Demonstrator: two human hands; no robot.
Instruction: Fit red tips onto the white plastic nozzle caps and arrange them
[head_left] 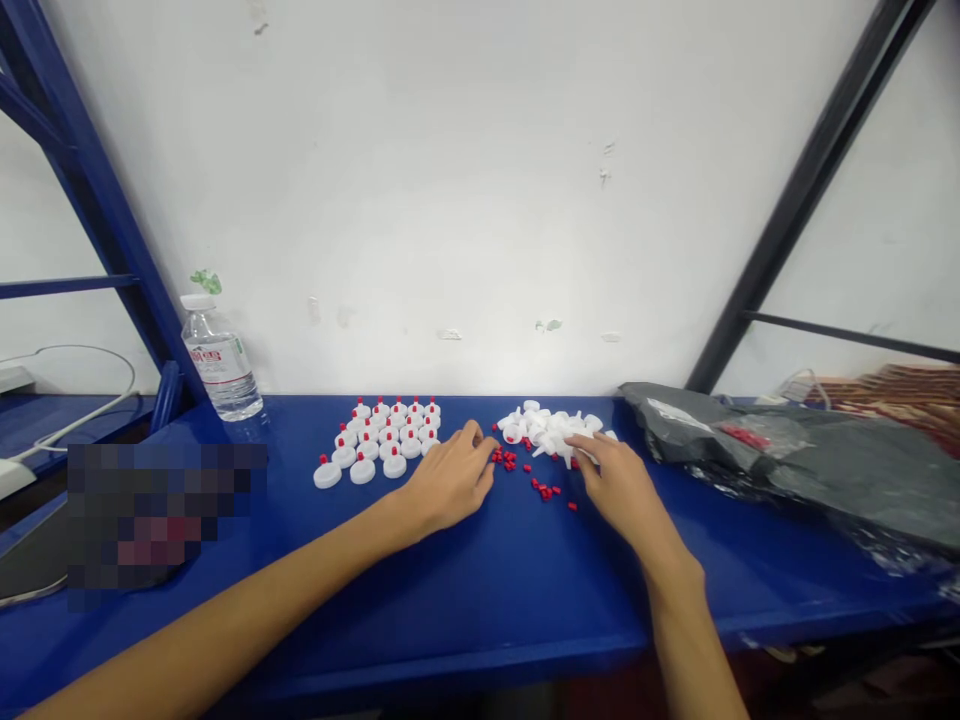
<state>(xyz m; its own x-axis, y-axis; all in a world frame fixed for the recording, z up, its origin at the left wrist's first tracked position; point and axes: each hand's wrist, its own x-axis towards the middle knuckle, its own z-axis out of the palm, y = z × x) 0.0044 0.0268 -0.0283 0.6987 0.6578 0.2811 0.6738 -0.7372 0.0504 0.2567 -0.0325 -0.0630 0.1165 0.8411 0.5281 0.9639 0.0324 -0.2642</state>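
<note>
My left hand (454, 478) rests low over the table, fingers bent and thumb apart from them. Its fingertips are beside a small heap of red caps (510, 462), and I see nothing held in it. On the right, my right hand (616, 482) reaches into a pile of white nozzle lids (551, 428). Its fingertips close on a white lid at the near side of the pile; the grip is partly hidden. More loose red caps (545, 491) lie between the hands. Left of my left hand stand rows of white lids (363, 470), spouts up, with red caps on them.
A clear water bottle (221, 360) stands at the back left of the blue table (525, 600). Dark plastic bags (787, 460) cover the right side, with red pieces in a clear bag on top. Blue and dark frame posts flank the white wall. A pixelated patch blurs the left side.
</note>
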